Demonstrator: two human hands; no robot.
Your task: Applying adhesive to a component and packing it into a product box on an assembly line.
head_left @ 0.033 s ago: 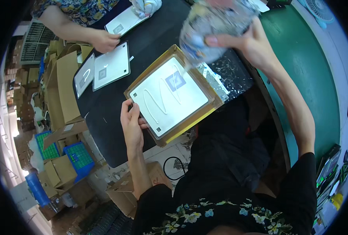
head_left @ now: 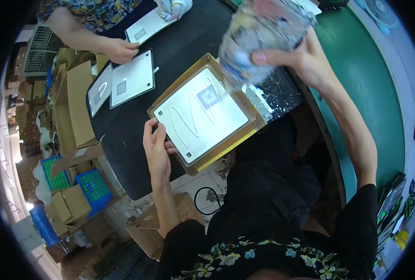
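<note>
A white square panel (head_left: 207, 121) with rounded corners lies in a shallow brown frame with yellow edges (head_left: 226, 151) in front of me. A raised white zigzag bead (head_left: 188, 122) runs across its face, passing a grey square mark. My left hand (head_left: 157, 144) pinches the panel's left edge, thumb above and fingers partly hidden below. My right hand (head_left: 293, 60) is closed round a bulky, crumpled plastic-wrapped squeeze bag (head_left: 258, 39), mottled white, grey and pink. Its narrow lower end points down over the panel's far right edge; whether the tip touches is blurred.
Two similar panels (head_left: 132, 81) lie left on the black table (head_left: 128, 149). A co-worker's hand (head_left: 122, 50) holds another panel (head_left: 149, 27) at the far side. Right is a green table (head_left: 370, 93); cardboard boxes (head_left: 81, 102) and blue crates (head_left: 93, 186) stand left.
My right hand and the squeeze bag have shifted slightly right and toward me. My left hand and the panel look nearly still. The co-worker's hand has moved slightly left.
</note>
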